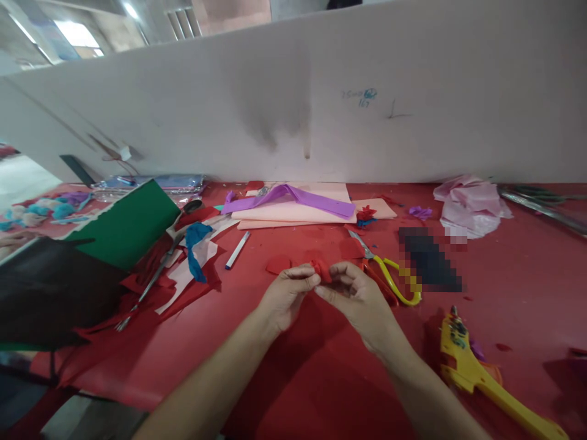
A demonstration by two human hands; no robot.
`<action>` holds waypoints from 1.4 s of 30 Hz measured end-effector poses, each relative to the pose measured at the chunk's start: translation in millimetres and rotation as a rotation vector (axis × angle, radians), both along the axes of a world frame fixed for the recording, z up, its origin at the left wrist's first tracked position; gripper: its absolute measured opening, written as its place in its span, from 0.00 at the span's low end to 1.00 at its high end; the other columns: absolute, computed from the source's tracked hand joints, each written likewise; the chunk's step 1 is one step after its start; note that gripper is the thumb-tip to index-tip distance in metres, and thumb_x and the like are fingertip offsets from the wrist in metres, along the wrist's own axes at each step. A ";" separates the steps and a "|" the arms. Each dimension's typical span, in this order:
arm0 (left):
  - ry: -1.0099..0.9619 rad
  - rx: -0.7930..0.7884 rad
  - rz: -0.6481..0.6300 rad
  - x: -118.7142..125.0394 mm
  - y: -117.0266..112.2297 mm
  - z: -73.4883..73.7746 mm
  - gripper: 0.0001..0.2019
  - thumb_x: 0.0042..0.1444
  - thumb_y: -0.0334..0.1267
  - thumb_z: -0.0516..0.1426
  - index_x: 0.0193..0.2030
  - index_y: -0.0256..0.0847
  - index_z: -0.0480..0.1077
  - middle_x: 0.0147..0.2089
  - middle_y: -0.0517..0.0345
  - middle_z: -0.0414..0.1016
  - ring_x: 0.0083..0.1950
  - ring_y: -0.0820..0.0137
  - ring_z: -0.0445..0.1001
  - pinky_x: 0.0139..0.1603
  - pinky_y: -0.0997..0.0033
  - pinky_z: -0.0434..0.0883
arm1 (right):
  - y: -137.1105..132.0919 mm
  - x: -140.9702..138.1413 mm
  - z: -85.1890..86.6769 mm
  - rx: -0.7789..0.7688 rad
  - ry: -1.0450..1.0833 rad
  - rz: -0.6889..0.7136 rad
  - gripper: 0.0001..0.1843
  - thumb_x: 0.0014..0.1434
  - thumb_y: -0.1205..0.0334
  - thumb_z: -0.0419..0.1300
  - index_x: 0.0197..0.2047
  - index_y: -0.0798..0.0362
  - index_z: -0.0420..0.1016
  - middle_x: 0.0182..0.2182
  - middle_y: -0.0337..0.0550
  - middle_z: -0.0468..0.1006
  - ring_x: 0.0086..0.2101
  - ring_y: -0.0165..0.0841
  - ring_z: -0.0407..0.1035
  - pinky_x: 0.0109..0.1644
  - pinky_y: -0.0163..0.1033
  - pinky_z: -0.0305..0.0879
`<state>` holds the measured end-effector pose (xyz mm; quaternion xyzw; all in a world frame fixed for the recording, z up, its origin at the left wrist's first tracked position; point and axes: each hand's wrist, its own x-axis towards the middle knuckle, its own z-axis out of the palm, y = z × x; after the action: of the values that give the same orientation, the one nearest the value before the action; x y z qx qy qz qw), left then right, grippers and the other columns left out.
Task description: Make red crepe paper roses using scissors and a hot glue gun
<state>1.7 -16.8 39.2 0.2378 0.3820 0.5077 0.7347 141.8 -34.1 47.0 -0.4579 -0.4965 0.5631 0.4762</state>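
Note:
A small piece of red crepe paper [323, 270], bunched up like a flower bud, is pinched between my two hands above the red table. My left hand [290, 290] has its thumb and fingers closed on the left side of the paper. On the other side, the fingertips of my right hand [356, 296] press against it, partly hiding its lower part. Just behind my left hand lies a flat red petal-shaped piece [277, 264]. Beside my right hand rest scissors with yellow handles [389, 282], blades pointing away.
A yellow glue gun [477, 379] lies at right, near a blurred dark object [431, 260]. Purple paper strips [316, 201] rest on peach sheets [293, 215] at the back. A marker [237, 250], paper scraps [196, 253] and a green board [123, 235] are leftward. A white partition [183, 116] stands behind.

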 end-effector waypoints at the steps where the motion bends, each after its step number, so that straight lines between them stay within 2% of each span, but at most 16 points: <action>1: -0.009 0.008 -0.016 -0.2 -0.3 0.2 0.11 0.30 0.33 0.71 0.20 0.37 0.75 0.20 0.65 0.67 0.27 0.79 0.64 0.36 0.75 0.63 | -0.2 -1.5 -1.2 -0.007 0.004 -0.016 0.15 0.48 0.58 0.68 0.36 0.50 0.68 0.34 0.39 0.76 0.36 0.33 0.71 0.45 0.42 0.67; 3: -0.013 0.033 -0.041 -1.3 -0.8 0.2 0.09 0.33 0.34 0.71 0.22 0.37 0.76 0.22 0.63 0.69 0.28 0.77 0.65 0.37 0.74 0.64 | -0.2 -3.0 -2.0 -0.023 0.006 -0.045 0.15 0.47 0.58 0.68 0.36 0.51 0.69 0.32 0.39 0.76 0.35 0.33 0.72 0.43 0.41 0.68; 6: 0.007 0.110 -0.077 -3.8 -1.1 0.4 0.09 0.37 0.35 0.69 0.28 0.38 0.79 0.29 0.58 0.75 0.36 0.73 0.69 0.45 0.70 0.64 | -0.1 -2.8 -0.8 -0.009 0.028 -0.073 0.11 0.49 0.58 0.67 0.36 0.51 0.73 0.33 0.40 0.78 0.36 0.34 0.72 0.44 0.41 0.68; 9: 0.101 0.186 -0.092 -5.4 -1.4 2.8 0.08 0.43 0.35 0.67 0.32 0.39 0.80 0.35 0.55 0.76 0.42 0.70 0.70 0.50 0.69 0.63 | -0.9 -2.3 -0.8 0.031 0.038 -0.063 0.09 0.53 0.57 0.64 0.36 0.51 0.75 0.35 0.42 0.79 0.38 0.36 0.72 0.47 0.43 0.68; 12: 0.181 0.209 -0.060 -4.7 -1.5 6.9 0.07 0.42 0.35 0.67 0.30 0.39 0.80 0.38 0.54 0.75 0.44 0.69 0.69 0.51 0.69 0.63 | -2.5 -2.5 -3.5 0.047 0.022 -0.055 0.09 0.54 0.55 0.63 0.37 0.51 0.75 0.35 0.43 0.78 0.39 0.37 0.72 0.47 0.43 0.68; 15: 0.190 0.235 -0.040 -4.5 -1.6 10.2 0.08 0.42 0.35 0.67 0.32 0.39 0.79 0.40 0.54 0.74 0.44 0.69 0.69 0.50 0.69 0.64 | -4.3 -2.9 -5.9 0.049 -0.014 -0.113 0.10 0.53 0.55 0.64 0.36 0.51 0.74 0.33 0.42 0.78 0.36 0.36 0.72 0.44 0.43 0.68; 18: 0.190 0.241 0.026 -7.3 -1.2 12.3 0.07 0.43 0.35 0.67 0.31 0.39 0.77 0.33 0.58 0.73 0.36 0.74 0.68 0.42 0.73 0.64 | -5.8 -3.1 -5.9 0.074 -0.103 -0.194 0.11 0.53 0.54 0.64 0.36 0.51 0.73 0.32 0.42 0.77 0.33 0.35 0.71 0.41 0.42 0.67; 22: 0.077 0.161 -0.008 -13.2 -0.1 15.9 0.08 0.46 0.39 0.65 0.27 0.37 0.73 0.27 0.61 0.69 0.28 0.77 0.64 0.33 0.75 0.62 | -7.3 -3.5 -6.3 0.166 -0.243 -0.266 0.09 0.54 0.55 0.63 0.35 0.51 0.73 0.31 0.43 0.77 0.32 0.36 0.70 0.39 0.42 0.67; 30: -0.042 0.014 -0.066 -16.8 0.7 18.5 0.05 0.45 0.35 0.61 0.26 0.36 0.71 0.26 0.57 0.70 0.28 0.74 0.66 0.32 0.73 0.62 | -10.9 -4.0 -5.7 0.487 -0.527 -0.350 0.05 0.59 0.62 0.57 0.35 0.48 0.74 0.33 0.43 0.77 0.35 0.37 0.71 0.42 0.43 0.67; 37: -0.134 -0.172 -0.108 -16.6 2.0 22.4 0.02 0.42 0.30 0.57 0.24 0.34 0.70 0.24 0.55 0.69 0.25 0.75 0.64 0.27 0.73 0.61 | -9.8 -3.4 -9.1 0.771 -0.676 -0.399 0.11 0.58 0.70 0.57 0.39 0.47 0.76 0.35 0.42 0.79 0.36 0.36 0.73 0.45 0.43 0.68; 42: -0.193 -0.266 -0.130 -17.7 2.7 26.1 0.02 0.41 0.28 0.55 0.23 0.34 0.69 0.23 0.55 0.69 0.23 0.76 0.63 0.26 0.74 0.60 | -10.1 -1.8 -12.6 0.865 -0.736 -0.390 0.14 0.57 0.72 0.57 0.42 0.46 0.76 0.36 0.42 0.80 0.38 0.37 0.74 0.47 0.44 0.69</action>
<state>-16.1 -14.2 65.3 0.1129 0.3573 0.4244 0.8243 140.0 -44.2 34.4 -0.4702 -0.7195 0.0168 0.5108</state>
